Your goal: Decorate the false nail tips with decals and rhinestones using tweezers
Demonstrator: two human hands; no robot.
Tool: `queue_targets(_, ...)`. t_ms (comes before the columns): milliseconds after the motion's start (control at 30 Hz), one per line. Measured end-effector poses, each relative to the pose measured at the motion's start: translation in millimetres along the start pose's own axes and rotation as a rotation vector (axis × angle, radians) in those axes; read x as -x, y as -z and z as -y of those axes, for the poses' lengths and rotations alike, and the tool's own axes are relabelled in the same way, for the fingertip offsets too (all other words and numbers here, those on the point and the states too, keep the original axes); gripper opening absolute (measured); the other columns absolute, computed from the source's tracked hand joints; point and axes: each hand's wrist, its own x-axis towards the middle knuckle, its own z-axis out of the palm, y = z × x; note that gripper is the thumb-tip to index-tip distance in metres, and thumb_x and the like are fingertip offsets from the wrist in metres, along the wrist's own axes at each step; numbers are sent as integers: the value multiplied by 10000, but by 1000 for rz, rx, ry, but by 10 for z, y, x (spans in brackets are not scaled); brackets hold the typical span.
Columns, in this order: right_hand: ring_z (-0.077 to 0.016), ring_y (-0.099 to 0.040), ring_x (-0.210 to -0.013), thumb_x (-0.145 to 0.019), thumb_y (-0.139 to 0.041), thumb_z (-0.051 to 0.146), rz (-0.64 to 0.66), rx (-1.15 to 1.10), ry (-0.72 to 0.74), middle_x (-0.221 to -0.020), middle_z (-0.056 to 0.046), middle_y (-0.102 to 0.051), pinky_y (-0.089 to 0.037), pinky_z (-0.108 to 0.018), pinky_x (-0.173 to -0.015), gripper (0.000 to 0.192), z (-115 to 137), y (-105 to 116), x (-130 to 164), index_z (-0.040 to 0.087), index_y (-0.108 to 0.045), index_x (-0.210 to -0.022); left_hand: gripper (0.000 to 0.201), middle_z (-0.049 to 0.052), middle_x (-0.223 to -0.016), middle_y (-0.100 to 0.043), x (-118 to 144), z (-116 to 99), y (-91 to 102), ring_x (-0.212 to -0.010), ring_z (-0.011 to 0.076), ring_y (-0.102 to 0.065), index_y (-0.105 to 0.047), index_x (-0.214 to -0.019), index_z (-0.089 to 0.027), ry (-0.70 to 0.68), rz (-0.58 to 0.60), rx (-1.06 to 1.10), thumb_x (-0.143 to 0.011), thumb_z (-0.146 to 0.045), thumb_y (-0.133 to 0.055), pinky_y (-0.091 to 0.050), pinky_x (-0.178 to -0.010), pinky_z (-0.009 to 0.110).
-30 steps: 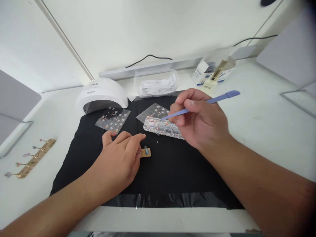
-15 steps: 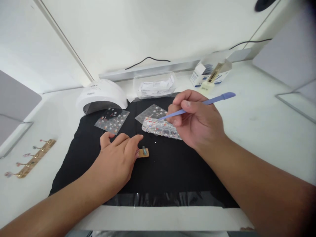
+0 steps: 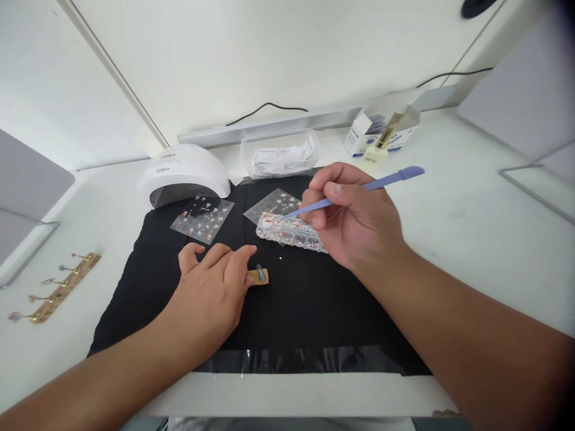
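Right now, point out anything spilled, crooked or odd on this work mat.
One tiny white bead lies loose on the black mat, apart from the clear bead box that the right hand's purple stick reaches into. The box also sits slanted, overlapping a sticker sheet. Nothing else stands out.

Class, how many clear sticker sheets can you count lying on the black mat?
2: one sticker sheet in front of the white nail lamp, another partly under the clear bead box. None seem hidden.
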Motion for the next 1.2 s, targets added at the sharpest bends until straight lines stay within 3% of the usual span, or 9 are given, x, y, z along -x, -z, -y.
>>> queue_targets(300,-108,-485,-444,-753,-631,234,6,77,-46,-495,44,-549,-367,-286,-471,43,-18,-40,49,221,-657,-720,307,89,-964,-723,11,20,29,-933,293,-631,-433,-1289,-110,2,43,20,-987,-145,-478,-329,-868,517)
queue_targets(500,-99,-509,-438,-705,-639,178,15,65,-87,-532,35,-590,-373,-262,-446,56,-38,-66,72,204,-687,-690,304,31,-973,-722,-15,52,89,-944,255,-630,-458,-1279,-180,48,121,164,-987,-99,-433,-306,-865,492)
queue_targets(700,-95,-517,-442,-746,-653,197,35,90,-83,-523,43,-578,-395,-271,-461,39,-46,-54,76,199,-678,-715,295,21,-908,-720,-26,68,93,-882,231,-623,-473,-1263,-182,75,89,174,-983,-96,-440,-299,-883,492)
queue_targets(867,-100,-513,-442,-747,-648,191,43,90,-78,-514,39,-587,-389,-278,-464,48,-48,-57,72,202,-684,-717,319,7,-860,-710,-40,60,122,-836,222,-620,-446,-1282,-180,98,132,187,-975,-97,-436,-301,-890,494)
queue_targets(1200,-106,-514,-452,-749,-644,197,78,103,-124,-523,35,-602,-382,-277,-475,59,-62,-58,104,214,-688,-713,351,26,-896,-717,-23,65,78,-887,243,-636,-412,-1303,-152,84,108,180,-959,-94,-452,-299,-861,482)
